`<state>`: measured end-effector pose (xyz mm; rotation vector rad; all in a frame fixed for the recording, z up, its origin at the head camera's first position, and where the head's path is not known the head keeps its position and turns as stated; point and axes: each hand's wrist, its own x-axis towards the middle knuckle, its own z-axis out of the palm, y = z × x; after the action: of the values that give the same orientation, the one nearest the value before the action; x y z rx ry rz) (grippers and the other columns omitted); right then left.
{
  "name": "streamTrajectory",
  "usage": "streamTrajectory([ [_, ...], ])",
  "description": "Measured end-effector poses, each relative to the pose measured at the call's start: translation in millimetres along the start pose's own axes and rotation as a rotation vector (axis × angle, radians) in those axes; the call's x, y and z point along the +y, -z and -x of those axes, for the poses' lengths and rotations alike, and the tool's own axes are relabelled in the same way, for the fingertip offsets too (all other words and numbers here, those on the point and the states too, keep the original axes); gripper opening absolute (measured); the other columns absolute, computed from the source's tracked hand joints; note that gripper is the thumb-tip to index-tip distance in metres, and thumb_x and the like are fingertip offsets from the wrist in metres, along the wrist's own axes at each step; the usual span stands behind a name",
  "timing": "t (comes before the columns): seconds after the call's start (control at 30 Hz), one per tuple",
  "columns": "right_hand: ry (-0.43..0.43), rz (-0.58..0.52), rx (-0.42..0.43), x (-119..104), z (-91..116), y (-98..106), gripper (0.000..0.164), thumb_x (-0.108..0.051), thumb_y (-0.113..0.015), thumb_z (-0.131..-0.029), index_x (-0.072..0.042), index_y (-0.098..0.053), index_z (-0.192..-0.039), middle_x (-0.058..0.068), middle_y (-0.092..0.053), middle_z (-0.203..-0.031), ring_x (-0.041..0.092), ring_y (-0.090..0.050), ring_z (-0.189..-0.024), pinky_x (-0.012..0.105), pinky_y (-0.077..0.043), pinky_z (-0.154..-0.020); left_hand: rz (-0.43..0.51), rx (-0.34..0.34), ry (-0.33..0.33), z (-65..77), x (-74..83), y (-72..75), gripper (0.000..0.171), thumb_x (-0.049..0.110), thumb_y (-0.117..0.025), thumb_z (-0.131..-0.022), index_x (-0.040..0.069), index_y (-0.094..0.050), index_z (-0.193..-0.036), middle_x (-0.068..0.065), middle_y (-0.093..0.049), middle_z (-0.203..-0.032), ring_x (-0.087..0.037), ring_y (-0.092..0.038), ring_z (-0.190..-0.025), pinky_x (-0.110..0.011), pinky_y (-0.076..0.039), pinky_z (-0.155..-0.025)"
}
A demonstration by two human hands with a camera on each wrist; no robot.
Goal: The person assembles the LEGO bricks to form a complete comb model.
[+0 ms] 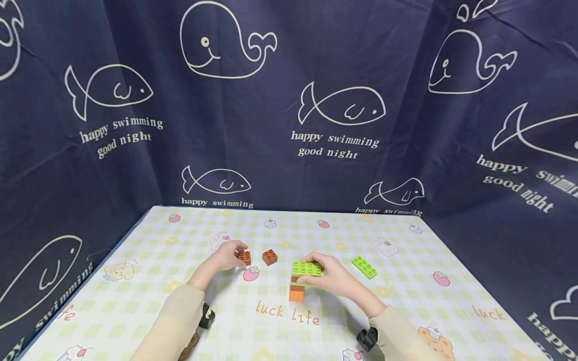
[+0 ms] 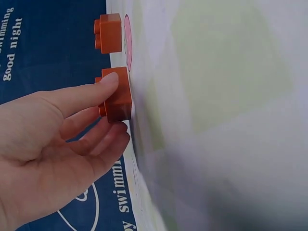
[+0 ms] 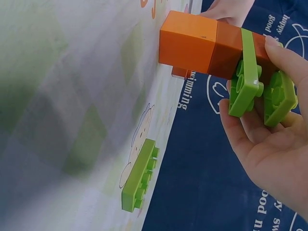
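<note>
My left hand (image 1: 229, 254) has thumb and fingers at a reddish-brown toy building brick (image 2: 118, 96) on the cloth; in the left wrist view the thumb lies on its side. A second brown brick (image 1: 269, 257) sits just to the right, untouched. My right hand (image 1: 333, 275) grips the upper part of a brick stack (image 1: 296, 293). That stack has an orange brick (image 3: 187, 41) at its base, then a brown one, a long green brick (image 3: 247, 77), another brown one and a green brick (image 3: 280, 98) on top. Both green bricks overhang one side.
A loose green brick (image 1: 364, 267) lies studs up to the right of my right hand. The table (image 1: 271, 336) wears a checked cloth with printed cartoons. Dark blue curtains (image 1: 271, 125) enclose its back and sides. A brown object (image 1: 189, 347) shows partly beside the left sleeve.
</note>
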<state>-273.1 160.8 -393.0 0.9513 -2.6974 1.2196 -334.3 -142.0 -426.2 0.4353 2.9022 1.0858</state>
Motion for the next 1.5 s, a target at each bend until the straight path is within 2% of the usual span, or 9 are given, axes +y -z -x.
streamTrajectory([
  [0.23,-0.003,-0.007,0.001,0.0,0.1,0.1,0.038,-0.033,-0.075,-0.078,-0.010,-0.063,-0.106,-0.001,-0.065,-0.089,0.005,-0.055,-0.076,0.021,-0.048,-0.070,-0.029,0.002,0.030,0.6,-0.1,1.8,0.042,0.000,-0.079,-0.065,-0.004,-0.063,-0.103,-0.016,-0.065,-0.102,-0.029,-0.060,-0.094,-0.047,-0.046,-0.092],
  [0.37,-0.002,-0.010,0.002,-0.3,0.5,-0.2,0.038,-0.033,-0.075,-0.078,-0.010,-0.063,-0.106,-0.002,-0.065,-0.090,0.005,-0.055,-0.077,0.022,-0.048,-0.072,-0.015,0.007,0.047,0.1,-0.8,1.1,0.037,0.002,-0.080,-0.065,-0.002,-0.065,-0.099,-0.011,-0.066,-0.095,-0.023,-0.059,-0.087,-0.043,-0.048,-0.087],
  [0.6,-0.006,-0.018,0.002,-1.7,1.3,0.1,0.038,-0.033,-0.075,-0.078,-0.010,-0.063,-0.107,-0.002,-0.065,-0.091,0.005,-0.055,-0.077,0.021,-0.048,-0.072,0.016,0.014,0.007,-0.2,-0.1,0.0,0.037,0.006,-0.081,-0.065,0.001,-0.064,-0.098,-0.007,-0.065,-0.089,-0.019,-0.059,-0.083,-0.040,-0.049,-0.083],
  [0.83,0.016,-0.013,0.011,-2.0,1.3,0.1,0.038,-0.028,-0.076,-0.079,-0.008,-0.063,-0.108,0.001,-0.066,-0.094,0.005,-0.056,-0.079,0.022,-0.048,-0.073,0.038,-0.014,-0.041,2.0,5.5,0.5,0.036,0.008,-0.079,-0.069,0.003,-0.065,-0.102,-0.005,-0.066,-0.089,-0.018,-0.060,-0.084,-0.039,-0.050,-0.082],
  [1.0,0.012,-0.006,0.014,-23.6,5.3,5.1,0.034,-0.016,-0.075,-0.079,-0.001,-0.062,-0.106,0.007,-0.066,-0.093,0.010,-0.057,-0.079,0.023,-0.049,-0.074,0.102,-0.033,-0.065,2.7,8.5,-1.9,0.041,0.009,-0.079,-0.071,-0.001,-0.062,-0.107,-0.009,-0.066,-0.093,-0.020,-0.063,-0.086,-0.037,-0.052,-0.083],
  [1.07,-0.003,-0.010,0.015,-28.6,6.2,5.8,0.033,-0.016,-0.075,-0.079,-0.001,-0.062,-0.106,0.007,-0.066,-0.093,0.011,-0.057,-0.079,0.023,-0.049,-0.075,0.132,-0.036,-0.063,3.5,10.6,-3.0,0.042,0.008,-0.079,-0.071,-0.003,-0.060,-0.107,-0.010,-0.066,-0.094,-0.021,-0.063,-0.086,-0.036,-0.053,-0.083],
  [1.3,-0.009,-0.005,0.006,-4.7,2.4,-0.7,0.037,-0.030,-0.075,-0.079,-0.009,-0.063,-0.107,0.000,-0.066,-0.092,0.005,-0.055,-0.078,0.021,-0.048,-0.072,0.157,-0.044,-0.060,4.6,18.5,-4.8,0.036,0.011,-0.079,-0.072,0.001,-0.062,-0.103,-0.009,-0.067,-0.096,-0.021,-0.064,-0.089,-0.037,-0.052,-0.084],
  [1.5,0.002,-0.018,0.013,0.3,1.4,-0.3,0.038,-0.035,-0.075,-0.078,-0.011,-0.063,-0.106,-0.001,-0.064,-0.088,0.005,-0.053,-0.074,0.021,-0.047,-0.067,0.191,-0.071,-0.056,4.2,26.8,-6.2,0.034,0.012,-0.078,-0.073,0.004,-0.063,-0.103,-0.006,-0.067,-0.097,-0.019,-0.064,-0.089,-0.035,-0.052,-0.083],
])
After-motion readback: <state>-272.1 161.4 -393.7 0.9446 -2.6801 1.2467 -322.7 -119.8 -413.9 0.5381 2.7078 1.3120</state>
